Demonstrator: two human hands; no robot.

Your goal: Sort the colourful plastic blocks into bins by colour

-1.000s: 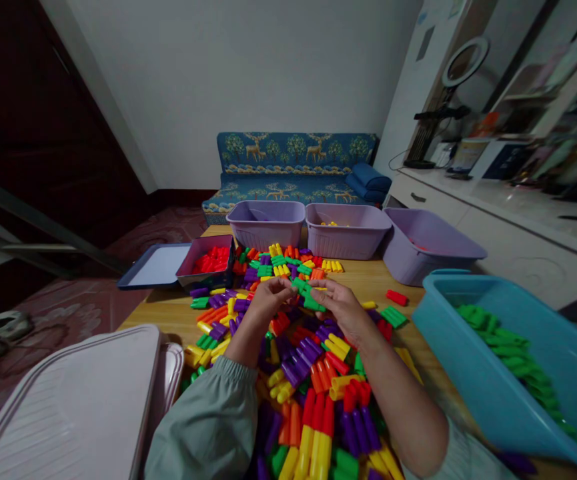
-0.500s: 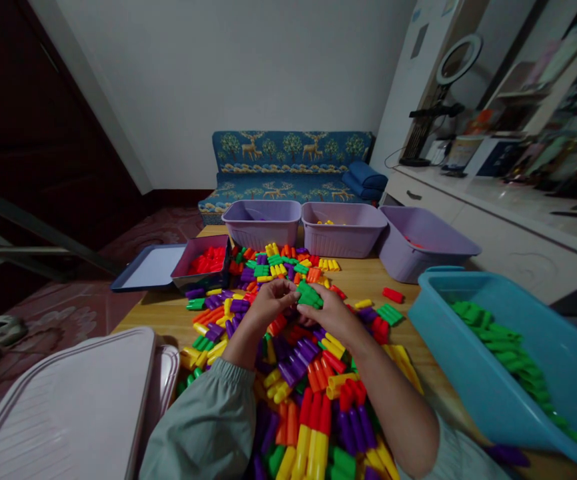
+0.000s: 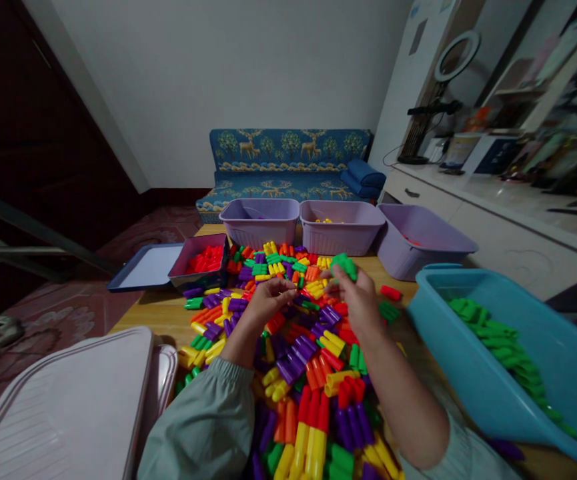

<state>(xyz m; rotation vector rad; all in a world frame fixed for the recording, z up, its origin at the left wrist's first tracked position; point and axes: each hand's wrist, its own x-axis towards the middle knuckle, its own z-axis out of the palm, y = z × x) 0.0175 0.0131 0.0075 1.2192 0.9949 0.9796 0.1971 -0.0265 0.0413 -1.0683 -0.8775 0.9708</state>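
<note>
Green plastic building blocks (image 3: 344, 266) are gripped in my right hand (image 3: 361, 293), raised above the right side of the pile, with the thumb and fingers closed around them. My left hand (image 3: 267, 300) hovers over the middle of the pile. Its fingers are loosely curled with a small gap to the thumb, and nothing shows between them. Below both hands spreads a heap of tube-shaped blocks (image 3: 298, 357) in purple, yellow, red, orange and green. A blue-green tub (image 3: 461, 363) at the right has green blocks (image 3: 501, 347) inside.
Three lilac bins (image 3: 341, 237) line the table's far side, holding a few blocks. At the left, a dark box (image 3: 201, 277) contains red blocks (image 3: 205, 259), beside its blue-edged lid (image 3: 148, 265). Pale lids (image 3: 63, 400) lie at the near left. Behind stands a blue patterned sofa (image 3: 288, 180).
My hands have parted. The right hand has moved right and slightly up, carrying the green blocks away from the left hand, which has stayed nearly in place.
</note>
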